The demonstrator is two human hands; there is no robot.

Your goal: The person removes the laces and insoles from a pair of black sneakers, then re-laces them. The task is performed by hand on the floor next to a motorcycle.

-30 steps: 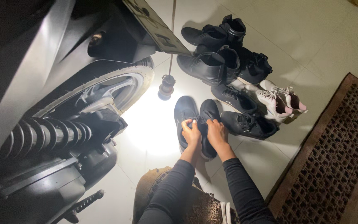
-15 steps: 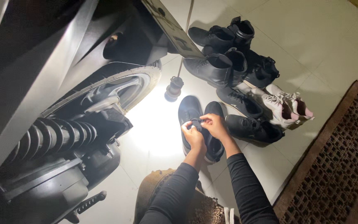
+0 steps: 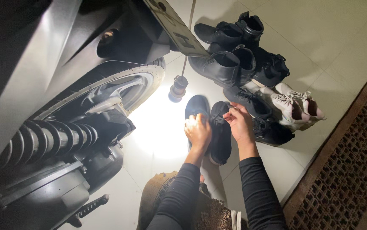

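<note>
Head view: left hand (image 3: pixel 198 131) and right hand (image 3: pixel 239 123) both pinch closed on a dark sneaker (image 3: pixel 220 133) (one of a pair) on the tiled floor (image 3: pixel 345 47), beside the scooter wheel (image 3: pixel 107 91).

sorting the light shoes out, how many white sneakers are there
2, side by side on the floor at the right of the shoe pile: one next to the black shoes, the other nearer the mat. More may be hidden.

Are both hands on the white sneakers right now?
No, the left hand and right hand are on the dark sneakers; the white sneakers lie untouched nearby.
</note>
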